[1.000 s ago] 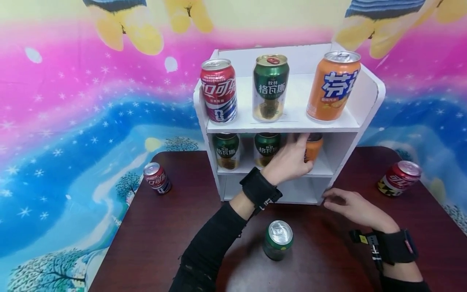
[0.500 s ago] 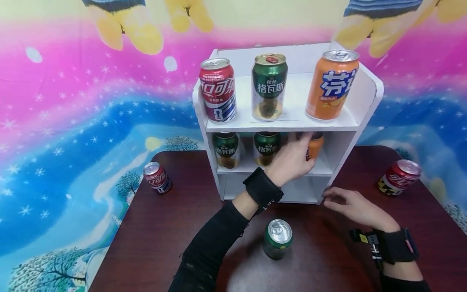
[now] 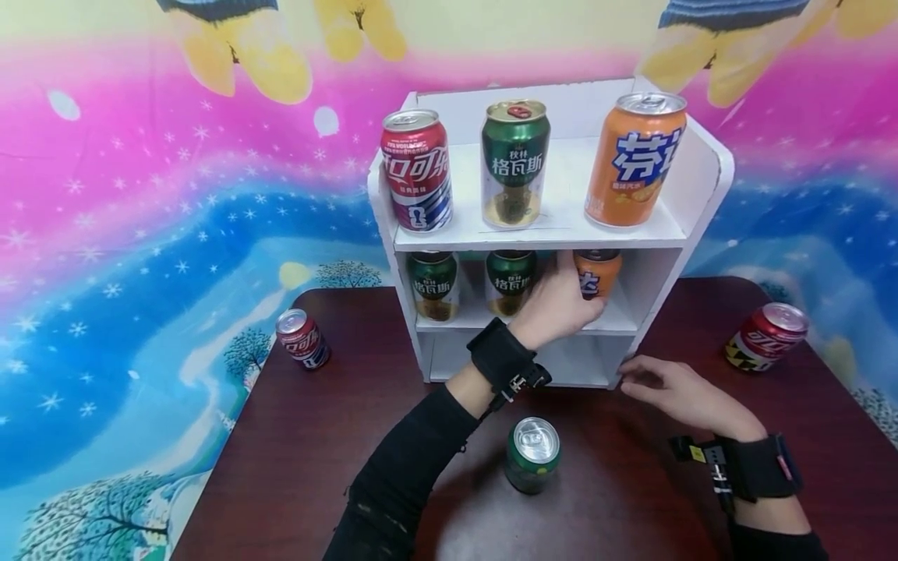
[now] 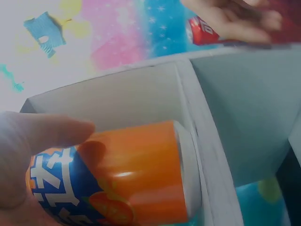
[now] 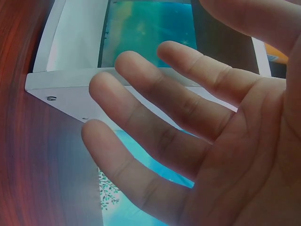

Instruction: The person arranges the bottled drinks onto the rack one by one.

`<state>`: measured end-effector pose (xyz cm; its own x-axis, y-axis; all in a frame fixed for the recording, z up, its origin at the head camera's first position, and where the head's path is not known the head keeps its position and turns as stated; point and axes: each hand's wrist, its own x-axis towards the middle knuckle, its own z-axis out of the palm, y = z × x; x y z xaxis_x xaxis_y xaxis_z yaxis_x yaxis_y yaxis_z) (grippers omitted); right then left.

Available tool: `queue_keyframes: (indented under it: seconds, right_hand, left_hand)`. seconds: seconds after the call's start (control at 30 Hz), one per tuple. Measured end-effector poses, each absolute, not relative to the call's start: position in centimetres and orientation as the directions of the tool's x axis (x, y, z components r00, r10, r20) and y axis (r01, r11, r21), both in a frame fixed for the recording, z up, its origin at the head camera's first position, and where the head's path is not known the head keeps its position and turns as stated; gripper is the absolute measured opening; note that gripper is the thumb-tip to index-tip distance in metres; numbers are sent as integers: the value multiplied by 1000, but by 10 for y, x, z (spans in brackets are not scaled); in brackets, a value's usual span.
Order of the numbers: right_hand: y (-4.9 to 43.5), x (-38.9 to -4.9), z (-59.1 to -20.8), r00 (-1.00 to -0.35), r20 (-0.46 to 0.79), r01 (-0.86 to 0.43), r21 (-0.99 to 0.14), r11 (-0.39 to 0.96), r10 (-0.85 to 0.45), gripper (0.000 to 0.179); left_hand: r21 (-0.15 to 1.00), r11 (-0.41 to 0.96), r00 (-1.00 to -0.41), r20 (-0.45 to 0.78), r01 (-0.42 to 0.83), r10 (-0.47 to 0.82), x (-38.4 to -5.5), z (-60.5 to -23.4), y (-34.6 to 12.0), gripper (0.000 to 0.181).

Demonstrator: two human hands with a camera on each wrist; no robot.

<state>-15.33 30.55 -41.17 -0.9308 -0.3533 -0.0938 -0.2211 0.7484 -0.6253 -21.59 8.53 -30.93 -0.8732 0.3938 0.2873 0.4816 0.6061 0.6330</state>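
On the middle board of a white shelf (image 3: 540, 243), my left hand (image 3: 557, 304) grips an orange soda can (image 3: 595, 274) at its right end. In the left wrist view a finger lies along the orange can (image 4: 141, 174), whose blue-and-white lettering shows; the rest of the grip is mostly hidden. My right hand (image 3: 677, 393) is at the shelf's lower right corner with nothing in it. Its fingers (image 5: 141, 113) are spread and nearly straight in the right wrist view. Two green cans (image 3: 433, 284) stand left of the orange one.
Up on the top board stand a red cola can (image 3: 418, 175), a green can (image 3: 515, 167) and another orange can (image 3: 634, 164). A green can (image 3: 533, 460) is on the dark table in front. Red cans stand at left (image 3: 303, 340) and right (image 3: 766, 336).
The orange can on the middle board has turned, bringing its blue lettering into view. My left fingers have shifted left across its front. My right hand has hardly moved.
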Motion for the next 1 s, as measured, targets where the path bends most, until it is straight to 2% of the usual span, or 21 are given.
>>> queue_keyframes:
  seconds: [0.13, 0.4, 0.57, 0.73, 0.87, 1.0]
  right_hand:
    - [307, -153, -411, -931, -88, -226, -623, 749, -355, 40]
    - [307, -151, -411, -927, -97, -224, -629, 744, -362, 42]
    - [307, -151, -409, -928, -85, -234, -626, 744, -363, 41]
    - [307, -152, -408, -931, -74, -238, -621, 747, -358, 40]
    - [307, -151, -408, -932, -89, -220, -629, 746, -350, 41]
    - [308, -151, -408, -933, -77, -231, -623, 748, -352, 39]
  left_hand:
    - [677, 566, -873, 263, 471, 411, -219, -309, 84, 79]
    - [600, 651, -883, 263, 465, 388, -217, -310, 88, 71]
    - [536, 687, -871, 327, 490, 366, -216, -309, 92, 73]
    - [445, 720, -832, 431, 532, 349, -216, -311, 95, 71]
    - [396, 750, -821, 459, 530, 338, -216, -314, 98, 70]
    - [460, 714, -841, 399, 529, 366, -218, -315, 98, 77]
